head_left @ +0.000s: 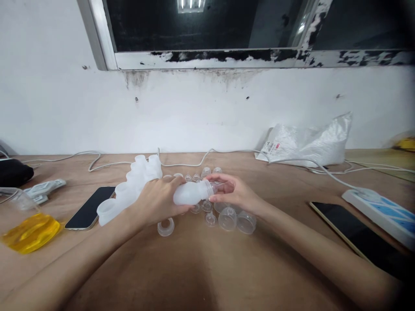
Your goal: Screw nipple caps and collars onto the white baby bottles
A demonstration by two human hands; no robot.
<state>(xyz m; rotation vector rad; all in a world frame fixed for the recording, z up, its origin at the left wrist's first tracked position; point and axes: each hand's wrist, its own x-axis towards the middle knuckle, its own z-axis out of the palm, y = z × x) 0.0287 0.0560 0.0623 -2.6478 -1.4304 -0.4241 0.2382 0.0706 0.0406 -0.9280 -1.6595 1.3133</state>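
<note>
— What are your hands doing right now?

— Your left hand (158,201) is wrapping closed around the body of a frosted white bottle (191,193), keeping it lying sideways just above the wooden table (201,268). Your right hand (231,192) is pinching a small clear cap (218,186) at the bottle's mouth, fingers closed on it.

— And what is lying around them?

— Clear caps (235,218) are sitting beneath your right hand, with a loose ring (165,226) under your left. A row of white bottles (129,190) is stretching away to the left, beside a dark phone (90,207). A second phone (352,231) is lying well apart on the right, near a power strip (379,209).
</note>
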